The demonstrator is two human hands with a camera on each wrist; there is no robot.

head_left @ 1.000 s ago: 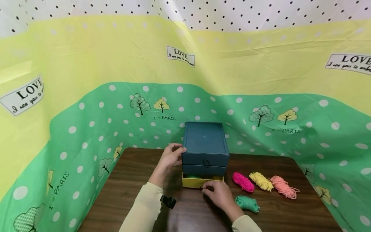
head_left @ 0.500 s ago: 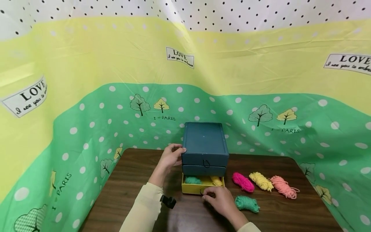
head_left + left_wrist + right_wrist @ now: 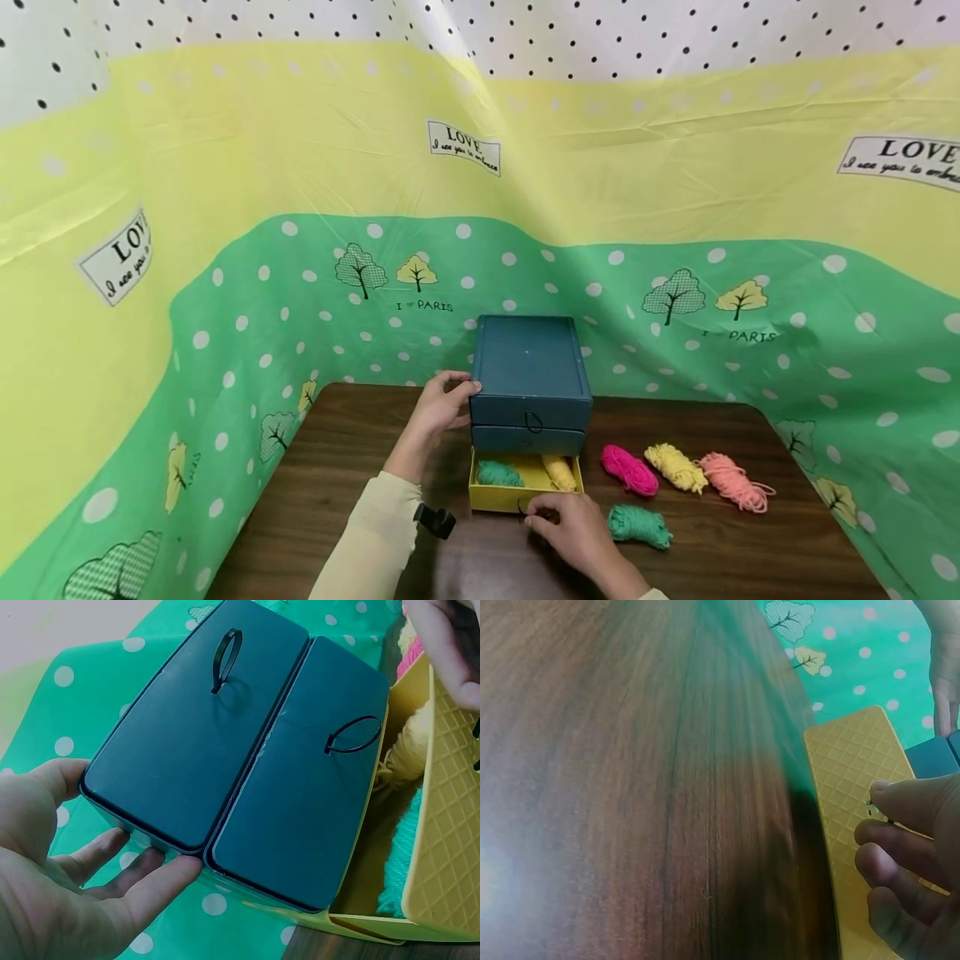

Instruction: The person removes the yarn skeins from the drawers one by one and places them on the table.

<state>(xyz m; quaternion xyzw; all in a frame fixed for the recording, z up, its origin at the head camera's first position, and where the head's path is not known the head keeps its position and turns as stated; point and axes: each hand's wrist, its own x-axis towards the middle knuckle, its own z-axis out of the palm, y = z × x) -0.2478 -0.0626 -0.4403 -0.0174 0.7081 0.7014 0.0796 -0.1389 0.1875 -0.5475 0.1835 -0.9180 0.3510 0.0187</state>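
Note:
A dark blue drawer cabinet (image 3: 528, 358) stands on the table. Its lowest drawer, yellow with a criss-cross pattern (image 3: 450, 847), is pulled out at the front. Inside that drawer lie a green yarn bundle (image 3: 498, 473) on the left and a yellow one (image 3: 559, 472) on the right. My left hand (image 3: 441, 406) rests against the cabinet's left side, thumb at the top edge, fingers extended along the wall. With thumb and forefinger, my right hand (image 3: 573, 529) pinches the small black loop pull on the yellow drawer front; the fingers mostly hide the loop.
Right of the cabinet lie a magenta yarn bundle (image 3: 629, 471), a yellow one (image 3: 676, 468) and a coral one (image 3: 735, 482), with a green one (image 3: 640, 527) nearer. Two blue drawers above have black loops. A patterned curtain (image 3: 360, 333) hangs behind the wooden table (image 3: 337, 475).
The yellow drawer has slid out toward me with my right hand on its loop, bringing the green and yellow yarn inside into view. My left hand has stayed at the cabinet's side.

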